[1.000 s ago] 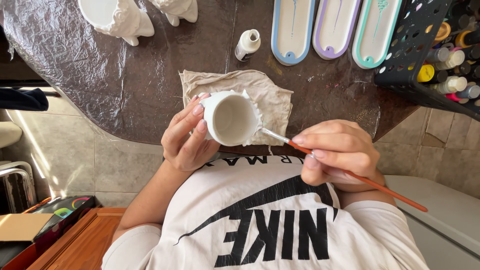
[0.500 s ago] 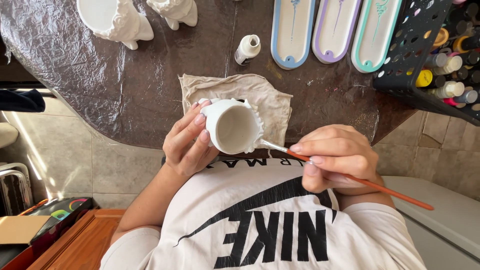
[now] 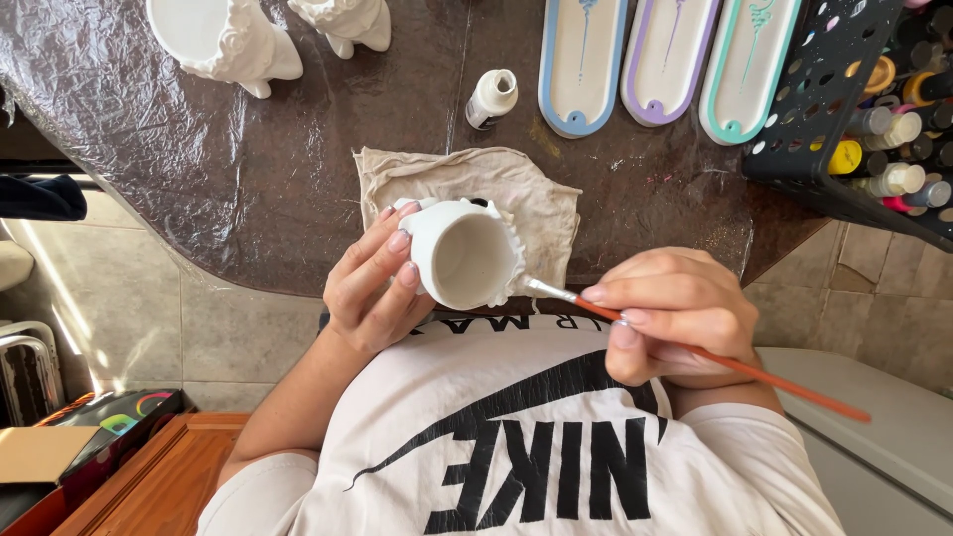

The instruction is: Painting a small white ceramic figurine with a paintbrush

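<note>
The left hand (image 3: 372, 283) grips a small white ceramic pot (image 3: 462, 253), its opening tilted toward the camera, above a beige cloth (image 3: 526, 194) at the table's (image 3: 248, 169) edge. The right hand (image 3: 675, 318) pinches an orange-handled paintbrush (image 3: 725, 362), whose tip touches the pot's rim.

We recorded a plain white ceramic pot (image 3: 465, 254) and a brush (image 3: 695, 347) with an orange handle and silver ferrule. The cloth (image 3: 526, 189) was beige with faint stains. The surface (image 3: 298, 179) was dark brown under a glossy film. Three white trays (image 3: 583, 69) carried blue, lilac and teal rims. The basket (image 3: 824, 109) was black, holding yellow, white and pink bottles. Two figurines (image 3: 223, 40) were white.
</note>
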